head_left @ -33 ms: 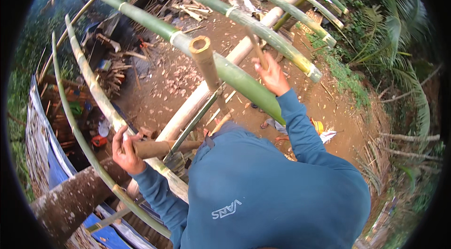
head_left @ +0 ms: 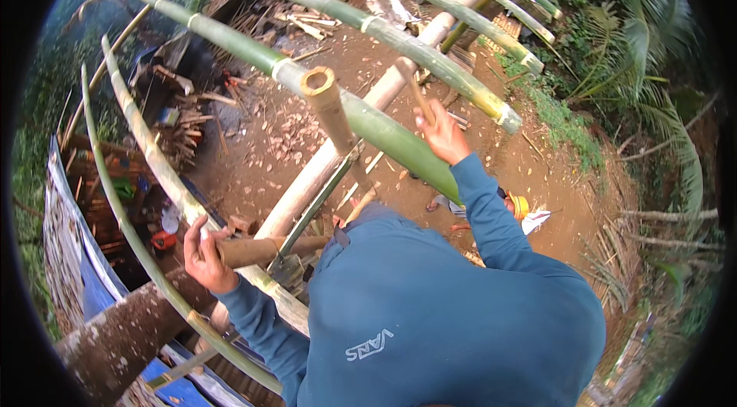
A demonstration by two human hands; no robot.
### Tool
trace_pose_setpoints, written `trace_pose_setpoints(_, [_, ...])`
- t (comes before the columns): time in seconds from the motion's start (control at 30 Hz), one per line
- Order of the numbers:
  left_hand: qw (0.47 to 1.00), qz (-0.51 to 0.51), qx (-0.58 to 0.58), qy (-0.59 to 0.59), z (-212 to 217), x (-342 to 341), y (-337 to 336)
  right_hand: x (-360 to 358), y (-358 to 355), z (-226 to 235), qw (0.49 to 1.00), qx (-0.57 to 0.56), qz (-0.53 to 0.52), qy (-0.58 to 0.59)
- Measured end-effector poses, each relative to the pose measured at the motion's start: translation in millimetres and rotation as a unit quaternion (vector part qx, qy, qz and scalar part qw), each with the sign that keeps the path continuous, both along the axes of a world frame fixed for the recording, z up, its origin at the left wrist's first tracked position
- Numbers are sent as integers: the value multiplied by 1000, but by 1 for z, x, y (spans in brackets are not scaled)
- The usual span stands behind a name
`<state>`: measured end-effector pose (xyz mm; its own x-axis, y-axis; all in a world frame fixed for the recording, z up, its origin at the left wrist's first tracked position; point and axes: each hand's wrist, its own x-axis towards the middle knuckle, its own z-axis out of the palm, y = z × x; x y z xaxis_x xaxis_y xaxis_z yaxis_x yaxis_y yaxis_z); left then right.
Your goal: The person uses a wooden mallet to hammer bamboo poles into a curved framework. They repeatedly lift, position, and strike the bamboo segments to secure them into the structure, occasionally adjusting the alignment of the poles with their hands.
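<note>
My right hand [head_left: 444, 134] is closed around the handle of a wooden-handled hammer [head_left: 415, 88], raised beside a thick green bamboo pole [head_left: 384, 124]. At the lower left, my left hand [head_left: 209, 259] is beside the end of a brown bamboo pole [head_left: 265, 250]. Its fingers are bent, with a small pale thing between them that is too small to name. An upright, hollow-topped bamboo post [head_left: 328, 107] rises in front of me, next to the green pole. A peeled log beam [head_left: 303, 186] runs diagonally beneath the poles.
More bamboo poles [head_left: 430, 54] lie across the beam toward the far right. A mottled trunk [head_left: 127, 322] and blue sheeting [head_left: 100, 292] are at the lower left. Far below, firewood [head_left: 184, 130] lies near a small smoking fire [head_left: 230, 83]. Another person's yellow item [head_left: 520, 206] shows at right.
The hammer was blurred and is now clearer, its head slightly lower and farther left. My right hand has dropped a little. My left hand keeps its place by the brown pole's end.
</note>
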<state>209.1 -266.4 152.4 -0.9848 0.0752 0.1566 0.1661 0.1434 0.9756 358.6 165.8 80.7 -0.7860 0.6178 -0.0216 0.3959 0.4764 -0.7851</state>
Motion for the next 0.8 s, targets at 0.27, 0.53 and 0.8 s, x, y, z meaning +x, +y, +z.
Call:
trace_pose_setpoints(0.27, [1000, -25, -16, 0, -5, -3, -10, 113, -22, -37, 965, 114, -73, -223])
trace_pose_setpoints(0.53, [998, -50, -45, 19, -5, -4, -8, 130, -24, -37, 957, 13, -163, -240])
trace_pose_setpoints(0.8, [1000, -15, -23, -4, -10, -4, -21, 124, -16, -59, 967, 103, -134, -190])
